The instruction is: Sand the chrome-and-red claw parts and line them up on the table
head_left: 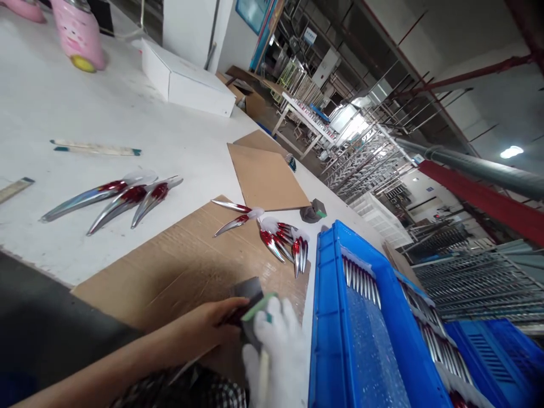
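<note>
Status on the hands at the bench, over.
Left hand: bare, holding red-chrome piece against grey block. Right hand: white glove, pressed to the block. Blue crate directly beside the right hand.

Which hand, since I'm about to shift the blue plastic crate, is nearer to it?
Right. The gloved right hand sits right beside the blue plastic crate, off its near wall. The bare left hand is farther to the crate's left, over the cardboard sheet.

Nothing can be read: the small white sign (310, 35) on a far column (317, 59), well beyond the gloved hand (276, 357), is too blurred.
</note>
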Tool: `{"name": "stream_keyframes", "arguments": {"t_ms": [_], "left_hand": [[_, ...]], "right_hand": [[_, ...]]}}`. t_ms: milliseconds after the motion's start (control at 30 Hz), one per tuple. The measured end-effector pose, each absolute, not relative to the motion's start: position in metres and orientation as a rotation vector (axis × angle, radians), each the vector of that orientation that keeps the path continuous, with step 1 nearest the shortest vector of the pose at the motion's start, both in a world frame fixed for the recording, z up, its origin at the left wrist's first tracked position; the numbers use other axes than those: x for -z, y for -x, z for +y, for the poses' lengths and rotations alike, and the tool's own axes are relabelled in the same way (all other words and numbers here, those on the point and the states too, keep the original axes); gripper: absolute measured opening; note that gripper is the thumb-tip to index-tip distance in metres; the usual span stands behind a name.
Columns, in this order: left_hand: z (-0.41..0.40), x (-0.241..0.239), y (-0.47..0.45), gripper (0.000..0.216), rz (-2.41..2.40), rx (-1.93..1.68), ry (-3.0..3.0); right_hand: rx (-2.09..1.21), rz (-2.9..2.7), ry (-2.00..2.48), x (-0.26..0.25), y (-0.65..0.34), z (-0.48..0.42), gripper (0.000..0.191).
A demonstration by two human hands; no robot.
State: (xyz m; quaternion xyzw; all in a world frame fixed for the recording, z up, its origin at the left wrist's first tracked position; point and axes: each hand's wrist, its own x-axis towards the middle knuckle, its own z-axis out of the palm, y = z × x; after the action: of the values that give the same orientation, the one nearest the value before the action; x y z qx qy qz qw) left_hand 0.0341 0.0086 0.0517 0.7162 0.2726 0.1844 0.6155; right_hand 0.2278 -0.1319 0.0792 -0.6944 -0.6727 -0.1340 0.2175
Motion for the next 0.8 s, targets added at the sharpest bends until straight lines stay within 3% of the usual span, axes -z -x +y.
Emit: {"name": "stream_keyframes", "arguments": {"t_ms": [100, 200, 367, 533, 800], "left_hand": [[0.017, -0.042, -0.019, 0.051, 0.594, -0.327, -1.243], [0.017, -0.025, 0.003, 0.064, 0.703, -0.44, -1.033], [-0.006, -0.017, 0.001, 0.06, 0.708, -0.839, -1.256], [-0.009, -0.022, -0.021, 0.025, 0.627, -0.874, -1.539], [0.003, -0.015, -0.008, 0.032, 0.401, -0.85, -1.712]], "right_hand": [[0.428, -1.931, 1.917, -0.085, -0.214, -0.088, 0.04], [0.486, -1.816, 1.902, -0.083, -0.23, -0.07, 0.034], [0.425, -1.817, 1.933, -0.058, -0.253, -0.076, 0.036], [0.2, -1.905, 2.052, -0.07, -0.232, -0.082, 0.046], [0.06, -2.241, 2.091, -0.121, -0.219, -0.06, 0.037]]}}
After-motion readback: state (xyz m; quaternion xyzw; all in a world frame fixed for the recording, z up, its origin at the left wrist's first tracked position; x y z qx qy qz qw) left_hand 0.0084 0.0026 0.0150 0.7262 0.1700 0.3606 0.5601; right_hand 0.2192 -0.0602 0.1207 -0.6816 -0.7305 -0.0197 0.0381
